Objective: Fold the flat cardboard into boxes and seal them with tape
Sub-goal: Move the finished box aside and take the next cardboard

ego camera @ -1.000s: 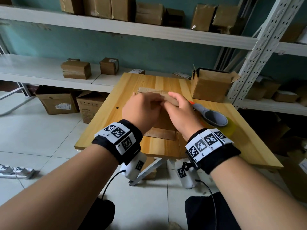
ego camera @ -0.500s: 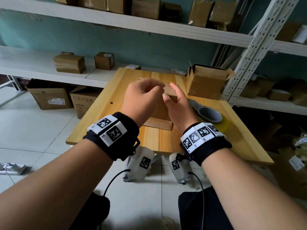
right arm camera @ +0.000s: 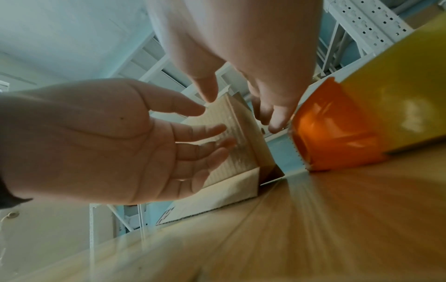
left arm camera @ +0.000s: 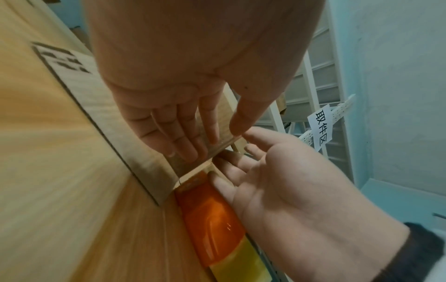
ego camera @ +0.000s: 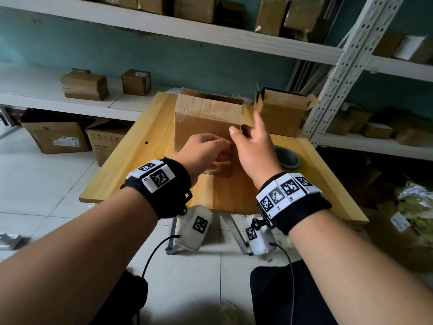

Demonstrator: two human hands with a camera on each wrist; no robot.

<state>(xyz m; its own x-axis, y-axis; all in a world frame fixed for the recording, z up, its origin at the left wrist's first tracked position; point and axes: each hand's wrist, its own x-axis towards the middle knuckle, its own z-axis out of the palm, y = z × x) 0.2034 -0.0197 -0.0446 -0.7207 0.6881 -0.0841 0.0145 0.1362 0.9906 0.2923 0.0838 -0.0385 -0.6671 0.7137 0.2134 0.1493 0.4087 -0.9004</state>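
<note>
A brown cardboard box (ego camera: 206, 123) stands opened into a tube on the wooden table (ego camera: 145, 146), its top flaps up. My left hand (ego camera: 206, 148) lies at the box's near lower corner. In the left wrist view its straight fingers (left arm camera: 183, 141) lie flat on the cardboard panel (left arm camera: 79, 84). My right hand (ego camera: 250, 141) is at the near right corner, thumb on the front face and fingers along the side. The right wrist view shows that corner (right arm camera: 236, 137) between the thumb and loose fingers. The tape dispenser (ego camera: 287, 157) lies on the table just right of my right hand.
A second open-topped box (ego camera: 281, 113) stands at the table's back right corner, against a white perforated shelf post (ego camera: 339, 73). Sealed boxes (ego camera: 84, 84) sit on the shelves behind and above. Larger cartons (ego camera: 56, 137) are on the floor to the left.
The flat cardboard has been lifted and spread into an upright box shape. Both hands have shifted from gripping its top edge to its near right corner, fingers now straighter.
</note>
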